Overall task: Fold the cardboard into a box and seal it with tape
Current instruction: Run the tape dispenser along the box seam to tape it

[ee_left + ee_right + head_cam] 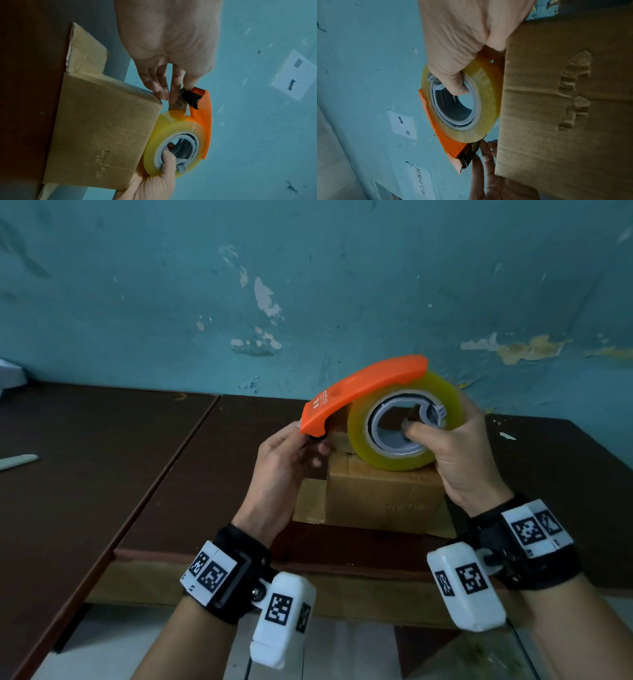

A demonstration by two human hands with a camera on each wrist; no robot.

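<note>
A folded brown cardboard box (pixel 380 494) sits on the dark table (pixel 171 474), with side flaps lying flat at its base. Just above the box top I hold an orange tape dispenser (pixel 359 392) loaded with a yellowish clear tape roll (pixel 404 426). My right hand (pixel 455 453) grips the roll, thumb hooked into its grey core (pixel 180 151). My left hand (pixel 291 460) pinches at the dispenser's cutter end (pixel 192 98), fingertips on the tape end near the box's top edge. The wrist views show the box (pixel 102 121) (pixel 565 108) beside the roll (pixel 481 94).
A peeling teal wall (pixel 308 285) stands right behind the table. A pale flat strip (pixel 17 462) lies at the table's far left, and something white (pixel 10 373) is at the left edge. The table's front edge runs just below my wrists.
</note>
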